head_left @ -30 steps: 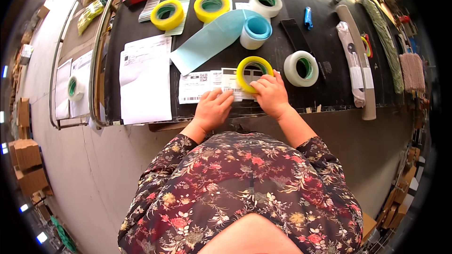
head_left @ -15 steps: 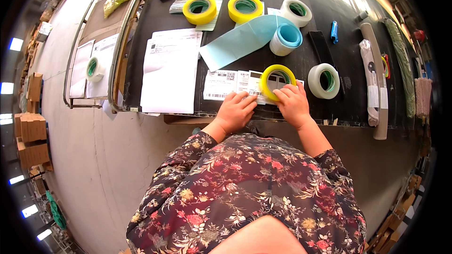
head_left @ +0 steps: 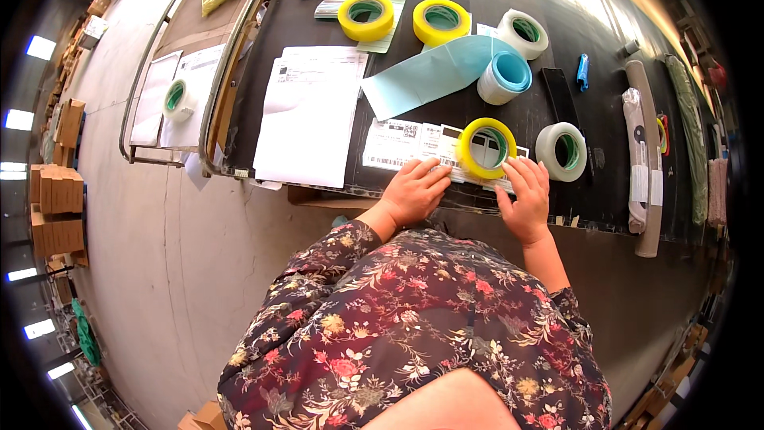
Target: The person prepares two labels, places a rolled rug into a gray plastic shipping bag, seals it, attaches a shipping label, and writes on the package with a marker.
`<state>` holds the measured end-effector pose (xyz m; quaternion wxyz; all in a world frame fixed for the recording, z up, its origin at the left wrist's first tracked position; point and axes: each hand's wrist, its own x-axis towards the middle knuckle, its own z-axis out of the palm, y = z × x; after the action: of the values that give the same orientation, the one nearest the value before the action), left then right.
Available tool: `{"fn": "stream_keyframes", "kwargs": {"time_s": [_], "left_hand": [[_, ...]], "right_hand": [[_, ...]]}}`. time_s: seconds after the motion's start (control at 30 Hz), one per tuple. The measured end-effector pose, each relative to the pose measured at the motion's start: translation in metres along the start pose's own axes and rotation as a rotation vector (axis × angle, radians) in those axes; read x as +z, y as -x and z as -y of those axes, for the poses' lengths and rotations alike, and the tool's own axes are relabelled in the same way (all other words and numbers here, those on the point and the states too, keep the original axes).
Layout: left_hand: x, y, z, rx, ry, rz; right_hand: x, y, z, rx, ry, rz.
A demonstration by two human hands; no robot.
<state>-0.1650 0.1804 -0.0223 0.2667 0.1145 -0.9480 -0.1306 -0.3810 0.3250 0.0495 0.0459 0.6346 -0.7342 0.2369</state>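
Note:
A strip of printed shipping labels [head_left: 388,147] lies along the near edge of the black table. My left hand [head_left: 415,193] rests on its lower edge, fingers laid flat and nothing gripped. On the strip's right part sits a roll of yellow tape [head_left: 469,164], and more of the labels shows through its core. My right hand [head_left: 527,203] is open just right of that roll, thumb apart, fingertips at the strip's right end. Close to the right hand lies a clear tape roll [head_left: 549,153] with a green core.
A light-blue label roll [head_left: 509,73], partly unwound, lies beyond the strip. White paper sheets [head_left: 306,123] are stacked to the left. Farther back are yellow tape rolls [head_left: 364,29], another clear roll [head_left: 538,34] and a blue cutter [head_left: 583,73]. A metal-framed cart [head_left: 208,123] stands left.
My right hand has let go of the yellow tape roll and drawn back to the right with its thumb spread. My left hand stays on the labels. The whole view has shifted slightly.

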Motion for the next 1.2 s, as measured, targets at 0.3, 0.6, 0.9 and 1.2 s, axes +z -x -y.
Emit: {"fn": "stream_keyframes", "kwargs": {"time_s": [0.3, 0.6, 0.9, 1.2], "left_hand": [[0.004, -0.029, -0.044, -0.291, 1.096, 0.151], [0.007, -0.024, -0.055, -0.344, 1.146, 0.611], [-0.003, -0.038, -0.059, -0.206, 0.863, 0.664], [0.04, -0.059, -0.083, -0.009, 1.003, 0.594]], "right_hand": [[-0.013, -0.019, 0.069, -0.493, -0.294, 0.049], [-0.021, -0.003, 0.053, -0.582, -0.468, 0.124], [-0.031, 0.001, 0.045, -0.56, -0.413, 0.032], [-0.052, 0.025, -0.001, -0.552, -0.378, 0.091]]}}
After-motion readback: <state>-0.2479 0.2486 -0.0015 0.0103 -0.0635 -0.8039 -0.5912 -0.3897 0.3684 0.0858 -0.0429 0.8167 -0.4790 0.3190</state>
